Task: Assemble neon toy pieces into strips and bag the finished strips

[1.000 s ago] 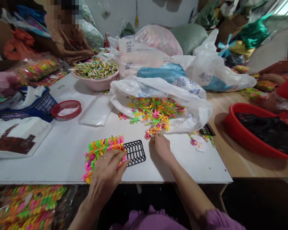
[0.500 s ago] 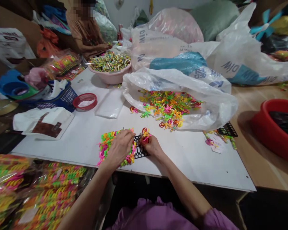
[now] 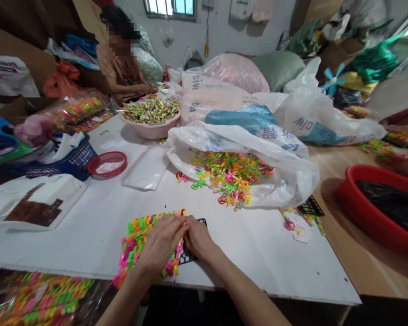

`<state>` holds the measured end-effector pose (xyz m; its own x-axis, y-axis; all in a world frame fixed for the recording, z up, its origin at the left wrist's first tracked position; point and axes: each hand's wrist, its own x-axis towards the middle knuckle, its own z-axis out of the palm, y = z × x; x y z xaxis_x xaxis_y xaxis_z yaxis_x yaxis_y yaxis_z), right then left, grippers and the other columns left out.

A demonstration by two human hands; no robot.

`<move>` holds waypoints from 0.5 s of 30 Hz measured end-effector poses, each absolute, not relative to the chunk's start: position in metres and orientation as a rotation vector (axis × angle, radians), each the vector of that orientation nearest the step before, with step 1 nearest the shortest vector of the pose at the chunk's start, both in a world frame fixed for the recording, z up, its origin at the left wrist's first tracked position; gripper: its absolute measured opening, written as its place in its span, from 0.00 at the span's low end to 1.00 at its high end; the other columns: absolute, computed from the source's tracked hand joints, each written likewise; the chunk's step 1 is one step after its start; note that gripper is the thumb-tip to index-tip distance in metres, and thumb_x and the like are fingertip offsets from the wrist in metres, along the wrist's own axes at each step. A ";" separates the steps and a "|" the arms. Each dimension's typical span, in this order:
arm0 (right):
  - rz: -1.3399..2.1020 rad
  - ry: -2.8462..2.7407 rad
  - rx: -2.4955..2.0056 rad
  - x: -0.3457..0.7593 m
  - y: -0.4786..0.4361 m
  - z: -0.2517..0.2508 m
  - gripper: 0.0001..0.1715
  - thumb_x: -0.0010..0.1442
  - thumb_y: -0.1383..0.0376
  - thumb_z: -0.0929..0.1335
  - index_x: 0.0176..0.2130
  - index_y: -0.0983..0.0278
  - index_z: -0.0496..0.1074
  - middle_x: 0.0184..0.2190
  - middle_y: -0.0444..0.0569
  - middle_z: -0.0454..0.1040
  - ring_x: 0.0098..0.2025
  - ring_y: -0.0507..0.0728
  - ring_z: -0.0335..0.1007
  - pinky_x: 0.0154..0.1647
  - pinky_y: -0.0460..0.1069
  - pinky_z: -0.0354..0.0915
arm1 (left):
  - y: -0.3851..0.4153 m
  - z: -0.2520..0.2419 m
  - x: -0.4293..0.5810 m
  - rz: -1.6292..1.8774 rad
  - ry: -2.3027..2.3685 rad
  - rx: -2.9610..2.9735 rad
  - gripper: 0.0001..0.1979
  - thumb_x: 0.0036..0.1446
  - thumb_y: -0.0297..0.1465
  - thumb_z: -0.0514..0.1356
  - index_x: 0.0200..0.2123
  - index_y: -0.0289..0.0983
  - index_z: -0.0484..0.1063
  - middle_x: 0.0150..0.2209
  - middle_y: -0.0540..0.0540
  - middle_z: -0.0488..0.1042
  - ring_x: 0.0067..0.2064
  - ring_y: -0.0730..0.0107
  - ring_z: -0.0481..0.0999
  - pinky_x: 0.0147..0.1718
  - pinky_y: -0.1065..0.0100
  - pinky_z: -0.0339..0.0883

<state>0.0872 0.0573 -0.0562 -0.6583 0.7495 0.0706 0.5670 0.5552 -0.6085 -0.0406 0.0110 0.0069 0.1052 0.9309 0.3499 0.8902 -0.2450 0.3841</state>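
Note:
A black plastic grid rack lies near the table's front edge. Rows of small bright plastic toys in pink, green, orange and yellow cover its left part. Across these rows rests my left hand, its fingers bent and pressed together at the last row; what they pinch is hidden. My right hand meets the left fingertips over the grid. Its fingers are closed on small plastic toys, mostly hidden, with only a pink bit showing between the hands.
Beyond my hands, an open white sack spills loose toys. A pink basin of small pieces, a red basket and a blue basket stand further left. A red tub is at right. A co-worker sits at the far left.
My right hand has moved left with the toys, up against my left fingertips at the last row. The view has tilted upward, showing more of the wall and window.

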 end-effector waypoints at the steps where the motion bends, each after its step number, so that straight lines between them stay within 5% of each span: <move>1: 0.778 -2.487 -1.086 0.085 0.056 -0.057 0.15 0.57 0.71 0.58 0.44 0.67 0.63 0.39 0.54 0.70 0.38 0.56 0.67 0.37 0.48 0.62 | 0.011 0.006 -0.040 0.811 1.874 2.289 0.11 0.61 0.32 0.50 0.36 0.38 0.72 0.32 0.46 0.74 0.37 0.66 0.73 0.38 0.63 0.66; 9: 1.125 -2.545 -0.835 0.122 0.105 -0.038 0.11 0.57 0.68 0.63 0.41 0.63 0.69 0.31 0.44 0.72 0.31 0.51 0.67 0.32 0.44 0.61 | -0.002 -0.003 -0.042 0.912 1.817 2.351 0.10 0.60 0.29 0.50 0.37 0.39 0.71 0.32 0.47 0.74 0.36 0.68 0.73 0.38 0.66 0.67; 15: 0.183 -2.598 -1.242 0.107 0.192 -0.008 0.19 0.56 0.76 0.60 0.46 0.66 0.67 0.49 0.57 0.66 0.48 0.59 0.61 0.48 0.53 0.58 | -0.004 -0.005 -0.042 0.902 1.811 2.293 0.09 0.59 0.27 0.51 0.37 0.38 0.70 0.32 0.47 0.74 0.36 0.68 0.73 0.38 0.65 0.68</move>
<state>0.1066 0.1924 -0.0075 -0.6028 0.7786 0.1744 0.7464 0.6275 -0.2215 -0.0421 -0.0044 -0.0051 0.1262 0.9114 0.3917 0.8618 -0.2963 0.4117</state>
